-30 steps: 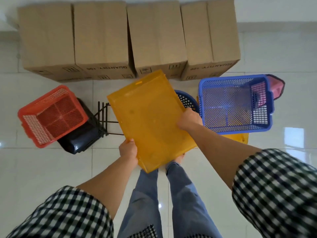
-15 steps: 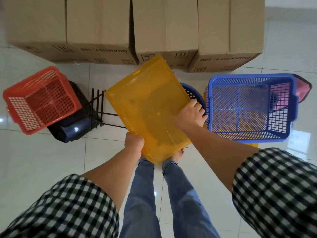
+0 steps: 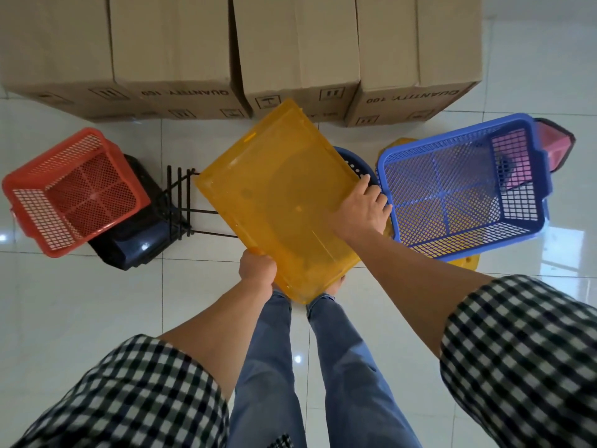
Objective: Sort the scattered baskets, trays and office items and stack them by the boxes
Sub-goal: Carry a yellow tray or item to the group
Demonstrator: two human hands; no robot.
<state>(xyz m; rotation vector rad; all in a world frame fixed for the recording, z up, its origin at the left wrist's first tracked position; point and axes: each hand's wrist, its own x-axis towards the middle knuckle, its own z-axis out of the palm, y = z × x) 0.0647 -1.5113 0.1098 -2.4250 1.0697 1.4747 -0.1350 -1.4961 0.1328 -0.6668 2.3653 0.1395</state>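
I hold a translucent yellow tray (image 3: 277,202) tilted above the floor, in front of the cardboard boxes (image 3: 290,50). My left hand (image 3: 257,270) grips its near corner. My right hand (image 3: 363,208) grips its right edge. A blue mesh basket (image 3: 465,192) stands at the right on a yellow item (image 3: 465,264), with a pink tray (image 3: 554,147) behind it. A dark blue round basket (image 3: 353,163) shows partly behind the yellow tray. At the left, a red mesh basket (image 3: 74,192) leans on a black bin (image 3: 139,240), next to a black wire rack (image 3: 181,202).
Several tall cardboard boxes stand in a row along the far side. The floor (image 3: 80,318) is glossy white tile. My legs in jeans (image 3: 310,367) stand just below the tray.
The view has moved closer to the boxes. The yellow tray stays in both hands and has shifted slightly toward the boxes; my right hand's fingers have spread along its right edge.
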